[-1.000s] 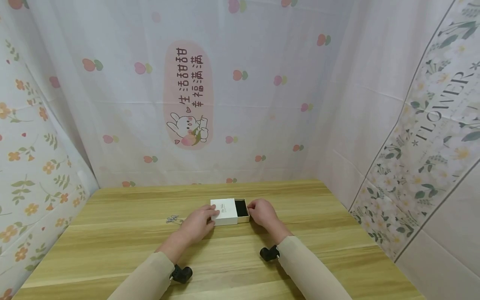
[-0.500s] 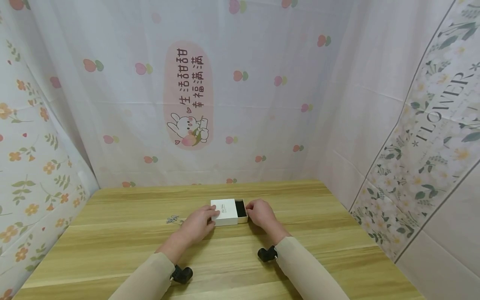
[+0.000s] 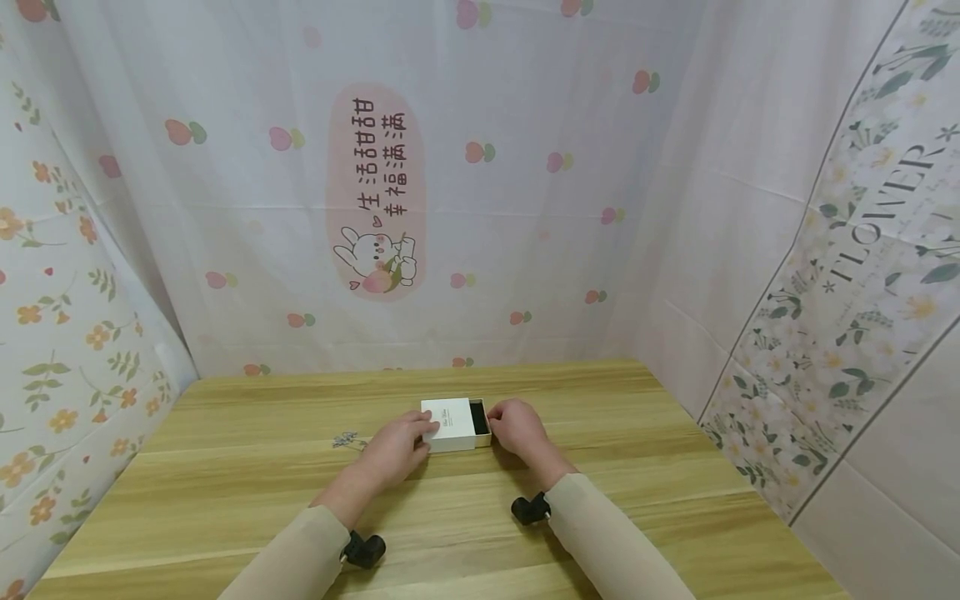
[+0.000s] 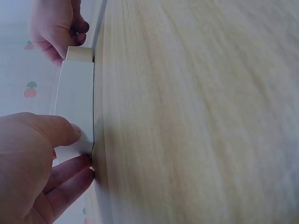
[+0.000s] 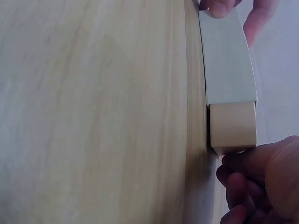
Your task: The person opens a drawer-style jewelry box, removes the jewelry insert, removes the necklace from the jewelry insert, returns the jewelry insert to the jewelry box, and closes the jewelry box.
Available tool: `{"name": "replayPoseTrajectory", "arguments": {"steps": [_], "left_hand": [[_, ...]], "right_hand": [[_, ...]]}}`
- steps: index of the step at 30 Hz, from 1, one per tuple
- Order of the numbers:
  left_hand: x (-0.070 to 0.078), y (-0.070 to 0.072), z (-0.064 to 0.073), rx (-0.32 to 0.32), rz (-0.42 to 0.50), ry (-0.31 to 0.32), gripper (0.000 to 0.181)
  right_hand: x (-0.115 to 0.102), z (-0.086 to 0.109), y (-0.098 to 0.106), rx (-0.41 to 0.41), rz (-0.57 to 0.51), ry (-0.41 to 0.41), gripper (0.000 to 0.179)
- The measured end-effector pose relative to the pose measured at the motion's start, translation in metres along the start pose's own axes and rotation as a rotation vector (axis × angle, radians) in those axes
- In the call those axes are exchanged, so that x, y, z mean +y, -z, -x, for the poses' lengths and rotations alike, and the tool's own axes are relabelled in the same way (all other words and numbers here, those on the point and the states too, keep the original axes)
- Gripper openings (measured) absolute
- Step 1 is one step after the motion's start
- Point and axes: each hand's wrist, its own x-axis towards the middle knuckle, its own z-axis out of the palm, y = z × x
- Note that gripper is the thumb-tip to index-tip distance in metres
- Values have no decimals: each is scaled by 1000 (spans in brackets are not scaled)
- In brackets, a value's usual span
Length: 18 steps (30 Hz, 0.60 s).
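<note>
A small white slide-out box has its sleeve (image 3: 453,427) lying flat on the table, with dark lettering on top. From the sleeve's right end sticks a cream inner tray (image 5: 232,125), with a black lining (image 3: 478,417) showing inside. My left hand (image 3: 395,447) grips the sleeve's left end, its thumb along the near side in the left wrist view. At the tray's outer end, my right hand (image 3: 520,427) holds on with bent fingers; the right wrist view shows a digit against the end wall. Most of the tray is hidden inside the sleeve.
A small greyish sprig-like item (image 3: 347,438) lies on the wooden table (image 3: 240,483) left of my left hand. Behind the table hangs a printed curtain (image 3: 525,250), with more patterned cloth at both sides. Each wrist carries a black camera.
The inner tray has slid leftward into the sleeve, so less of the black lining shows. My right hand has moved left with it; my left hand and the sleeve have stayed in place.
</note>
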Motion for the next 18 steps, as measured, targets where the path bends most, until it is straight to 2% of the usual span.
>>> {"name": "replayPoseTrajectory", "arguments": {"steps": [18], "left_hand": [[0,1,0,4,19,-13,38]], "right_hand": [[-16,-1,-10,-22,24,29,16]]}}
